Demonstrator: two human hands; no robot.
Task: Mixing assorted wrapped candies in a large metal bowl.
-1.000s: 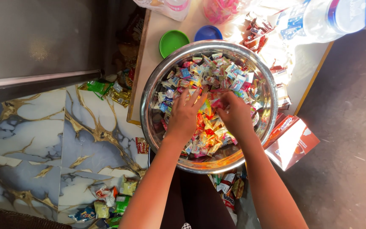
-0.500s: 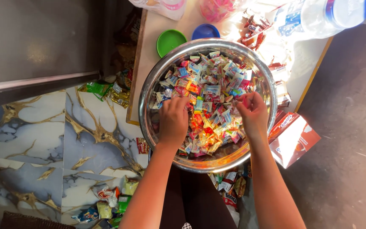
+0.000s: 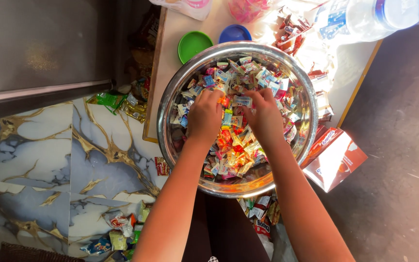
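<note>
Large round steel bowl (image 3: 170, 104) on pale board (image 3: 168, 68), heaped with wrapped candies (image 3: 233, 150). Left hand (image 3: 204, 116) and right hand (image 3: 266, 114) side by side, palms down, fingers curled into the candies. Beyond rim: green lid (image 3: 193, 44), blue lid (image 3: 234, 34).

green lid (image 3: 193, 44) | blue lid (image 3: 234, 34) | red carton (image 3: 334, 157) | perhaps a water bottle (image 3: 364, 17)

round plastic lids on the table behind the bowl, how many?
2. A green lid sits just past the steel bowl's far-left rim, and a blue lid lies right beside it, partly cut off by the rim. More could be hidden under the bowl.
</note>
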